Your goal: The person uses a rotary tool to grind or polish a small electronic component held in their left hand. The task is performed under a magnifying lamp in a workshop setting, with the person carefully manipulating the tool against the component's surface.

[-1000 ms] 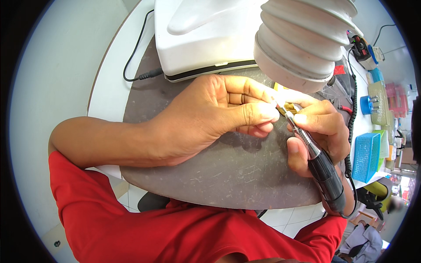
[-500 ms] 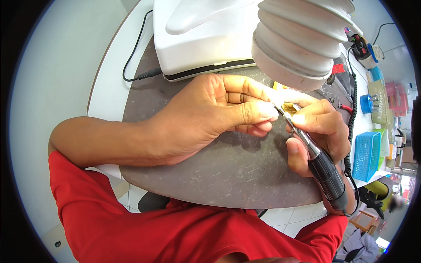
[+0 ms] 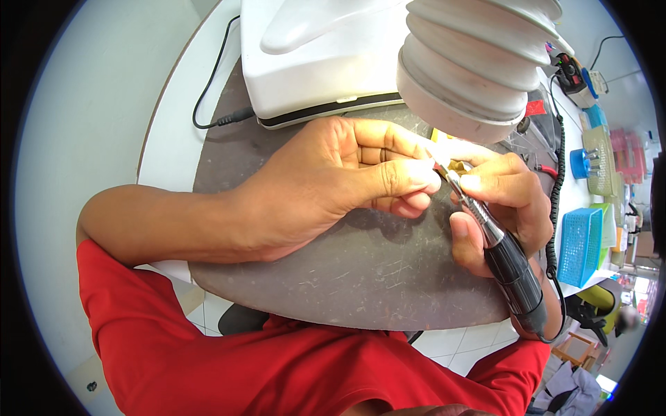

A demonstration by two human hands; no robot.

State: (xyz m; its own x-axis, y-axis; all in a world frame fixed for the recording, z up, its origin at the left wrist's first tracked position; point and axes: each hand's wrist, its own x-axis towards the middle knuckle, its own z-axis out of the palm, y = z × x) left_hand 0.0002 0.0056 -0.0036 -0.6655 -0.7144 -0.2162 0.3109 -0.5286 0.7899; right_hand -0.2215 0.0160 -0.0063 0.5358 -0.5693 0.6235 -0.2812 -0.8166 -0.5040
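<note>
My left hand [image 3: 336,184] is pinched at the fingertips, on something too small and brightly lit to make out. My right hand [image 3: 513,194] grips a black and silver rotary handpiece [image 3: 510,275], angled so its tip meets the left fingertips. A yellowish object [image 3: 458,167] lies behind the tip, partly hidden by fingers. Above them hangs the pleated white hose with a round end [image 3: 465,80]; behind is a white box-shaped machine [image 3: 319,55], on the grey mat [image 3: 347,284].
Along the right stand a blue mesh basket [image 3: 581,247], a blue holder with bits [image 3: 581,164], a pale basket [image 3: 600,161] and pink containers [image 3: 626,157]. A coiled black cord [image 3: 555,201] runs beside my right hand. A wall [image 3: 83,139] bounds the left side.
The handpiece and my right hand have shifted very slightly up and leftward. My left hand is nearly still.
</note>
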